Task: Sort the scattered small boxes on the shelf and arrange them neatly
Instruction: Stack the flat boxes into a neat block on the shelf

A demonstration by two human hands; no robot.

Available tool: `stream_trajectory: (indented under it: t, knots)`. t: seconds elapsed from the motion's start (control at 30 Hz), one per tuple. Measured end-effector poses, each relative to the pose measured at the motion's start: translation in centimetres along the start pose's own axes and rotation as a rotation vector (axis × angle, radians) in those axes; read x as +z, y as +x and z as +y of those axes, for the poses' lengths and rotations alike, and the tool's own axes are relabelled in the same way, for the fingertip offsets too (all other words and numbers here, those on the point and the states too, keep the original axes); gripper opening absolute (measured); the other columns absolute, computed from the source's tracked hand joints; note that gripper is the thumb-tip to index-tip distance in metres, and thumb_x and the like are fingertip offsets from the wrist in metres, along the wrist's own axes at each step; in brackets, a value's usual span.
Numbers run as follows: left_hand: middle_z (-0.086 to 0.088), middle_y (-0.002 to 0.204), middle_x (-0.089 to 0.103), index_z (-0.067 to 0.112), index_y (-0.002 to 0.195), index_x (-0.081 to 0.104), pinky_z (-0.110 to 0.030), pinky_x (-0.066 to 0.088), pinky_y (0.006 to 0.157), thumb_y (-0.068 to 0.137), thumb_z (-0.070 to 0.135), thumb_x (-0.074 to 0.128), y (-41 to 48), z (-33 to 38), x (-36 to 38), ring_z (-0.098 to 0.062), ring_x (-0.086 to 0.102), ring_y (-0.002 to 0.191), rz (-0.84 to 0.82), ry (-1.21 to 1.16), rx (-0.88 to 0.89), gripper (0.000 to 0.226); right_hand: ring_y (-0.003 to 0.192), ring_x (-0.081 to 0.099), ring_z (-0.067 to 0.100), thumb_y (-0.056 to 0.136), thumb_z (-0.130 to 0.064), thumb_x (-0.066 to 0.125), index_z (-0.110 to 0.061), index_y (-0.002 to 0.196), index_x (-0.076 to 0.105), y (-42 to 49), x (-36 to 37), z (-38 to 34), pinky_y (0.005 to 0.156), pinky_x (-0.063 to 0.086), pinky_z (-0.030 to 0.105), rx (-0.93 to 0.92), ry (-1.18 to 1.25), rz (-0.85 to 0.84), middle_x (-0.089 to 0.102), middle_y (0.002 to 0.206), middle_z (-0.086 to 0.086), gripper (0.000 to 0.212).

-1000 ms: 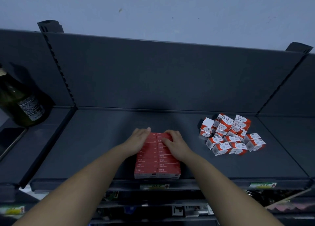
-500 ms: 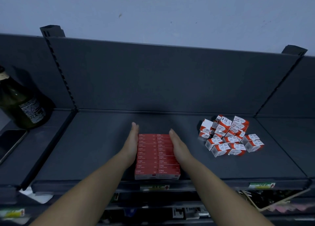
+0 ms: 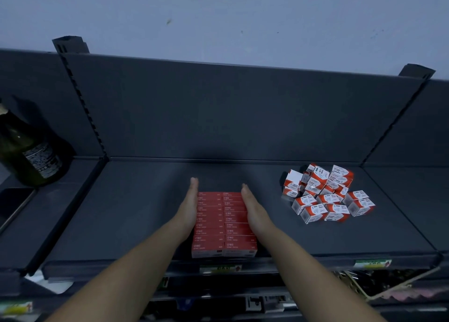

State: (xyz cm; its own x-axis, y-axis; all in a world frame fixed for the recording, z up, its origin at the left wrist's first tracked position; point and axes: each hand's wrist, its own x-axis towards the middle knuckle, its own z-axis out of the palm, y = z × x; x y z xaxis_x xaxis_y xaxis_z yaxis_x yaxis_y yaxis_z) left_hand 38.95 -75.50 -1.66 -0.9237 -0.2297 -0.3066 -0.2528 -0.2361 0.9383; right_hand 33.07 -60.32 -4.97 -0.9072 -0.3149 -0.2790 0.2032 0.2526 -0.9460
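Red cardboard boxes (image 3: 223, 224) squared between flat left hand (image 3: 188, 210), right hand (image 3: 254, 212)

We take this for a shop. The dark metal shelf (image 3: 145, 212) is retail gondola racking. Behind the block of identical red staple boxes (image 3: 222, 224) rises a plain back panel (image 3: 230, 113), and up to the block's left runs a slotted upright (image 3: 82, 108). Just below the block a price label (image 3: 220, 268) sits in the front rail, with another label (image 3: 371, 264) further right. Right of the block lie matching red-and-white paper-clip boxes (image 3: 325, 195), and far to its left stands a dark glass bottle (image 3: 26, 151).
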Motion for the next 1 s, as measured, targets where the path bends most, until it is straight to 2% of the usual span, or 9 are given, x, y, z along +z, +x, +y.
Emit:
stream_trajectory:
  t: [0.1, 0.27, 0.33, 0.43, 0.53, 0.67, 0.77, 0.9, 1.0]
  knots:
    - [0.015, 0.116, 0.059, 0.036, 0.146, 0.034, -0.025, 0.046, 0.071, 0.098, 0.061, 0.020, 0.0, -1.1, -0.3, 0.004, 0.059, 0.080, 0.068, -0.102, 0.001, 0.056, 0.147, 0.025, 0.009, 0.100, -0.061, 0.030, -0.029, 0.156, 0.025, -0.2, -0.1, 0.2, 0.124, 0.017, 0.038, -0.010, 0.050, 0.046, 0.024, 0.162, -0.010, 0.065]
    - [0.010, 0.123, 0.053, 0.033, 0.152, 0.027, -0.023, 0.051, 0.053, 0.102, 0.051, 0.025, -1.8, -1.6, 0.4, 0.007, 0.058, 0.066, 0.132, -0.239, 0.019, 0.053, 0.139, 0.042, 0.012, 0.095, -0.069, 0.037, -0.025, 0.151, 0.039, -0.9, -0.3, 1.0, 0.118, 0.030, 0.036, 0.026, 0.159, 0.059, 0.041, 0.154, -0.006, 0.071]
    - [0.013, 0.109, 0.053, 0.031, 0.151, 0.029, -0.018, 0.052, 0.048, 0.103, 0.049, 0.025, -2.2, -1.8, 0.4, 0.010, 0.061, 0.060, 0.149, -0.270, 0.043, 0.052, 0.115, 0.058, 0.000, 0.100, -0.060, 0.037, -0.025, 0.141, 0.051, -1.1, -0.7, 1.3, 0.100, 0.044, 0.020, 0.037, 0.150, 0.076, 0.058, 0.129, -0.016, 0.056]
    - [0.014, 0.128, 0.049, 0.033, 0.152, 0.027, -0.020, 0.048, 0.064, 0.102, 0.051, 0.022, -1.9, -2.9, -0.2, 0.009, 0.054, 0.081, 0.122, -0.317, 0.051, 0.053, 0.066, 0.061, -0.014, 0.105, -0.044, 0.037, -0.032, 0.092, 0.063, -2.6, -0.6, 0.4, 0.060, 0.044, 0.006, 0.055, 0.164, 0.095, 0.061, 0.079, -0.026, 0.032]
    - [0.012, 0.130, 0.055, 0.031, 0.151, 0.028, -0.023, 0.048, 0.072, 0.100, 0.056, 0.022, -1.6, -4.2, -0.7, 0.003, 0.059, 0.096, 0.080, -0.289, 0.058, 0.058, 0.071, 0.066, -0.008, 0.104, -0.048, 0.037, -0.036, 0.087, 0.067, -2.4, -0.6, 1.4, 0.064, 0.046, 0.013, 0.051, 0.175, 0.081, 0.071, 0.080, -0.017, 0.037]
    - [0.017, 0.106, 0.062, 0.034, 0.142, 0.041, -0.019, 0.047, 0.065, 0.101, 0.056, 0.020, -1.6, -4.3, -0.1, 0.004, 0.064, 0.085, 0.156, -0.218, 0.039, 0.051, 0.090, 0.068, 0.000, 0.102, -0.054, 0.037, -0.033, 0.100, 0.071, -1.9, -0.2, 1.8, 0.087, 0.051, 0.023, 0.005, 0.132, 0.087, 0.074, 0.094, -0.012, 0.040]
    - [0.009, 0.107, 0.066, 0.031, 0.136, 0.050, -0.025, 0.046, 0.068, 0.101, 0.057, 0.020, -1.2, -4.0, 0.2, -0.007, 0.064, 0.094, 0.220, -0.197, 0.019, 0.053, 0.078, 0.061, -0.009, 0.104, -0.046, 0.038, -0.042, 0.091, 0.063, -1.9, -0.2, 1.5, 0.073, 0.043, 0.010, 0.014, 0.129, 0.101, 0.066, 0.082, -0.025, 0.029]
    - [0.002, 0.105, 0.070, 0.026, 0.124, 0.061, -0.033, 0.051, 0.075, 0.102, 0.056, 0.019, -0.7, -4.2, -0.1, -0.015, 0.066, 0.096, 0.288, -0.146, 0.013, 0.055, 0.109, 0.059, 0.001, 0.105, -0.044, 0.036, -0.029, 0.124, 0.063, -1.6, -0.2, 1.7, 0.090, 0.041, 0.016, -0.045, 0.039, 0.135, 0.064, 0.120, -0.012, 0.037]
    - [0.002, 0.107, 0.071, 0.026, 0.118, 0.064, -0.040, 0.051, 0.091, 0.103, 0.055, 0.020, -0.5, -4.2, -0.3, -0.017, 0.067, 0.099, 0.309, -0.121, 0.021, 0.055, 0.079, 0.063, -0.010, 0.106, -0.034, 0.036, -0.032, 0.098, 0.068, -1.4, -0.2, 1.7, 0.066, 0.042, 0.002, -0.076, 0.038, 0.157, 0.069, 0.093, -0.015, 0.033]
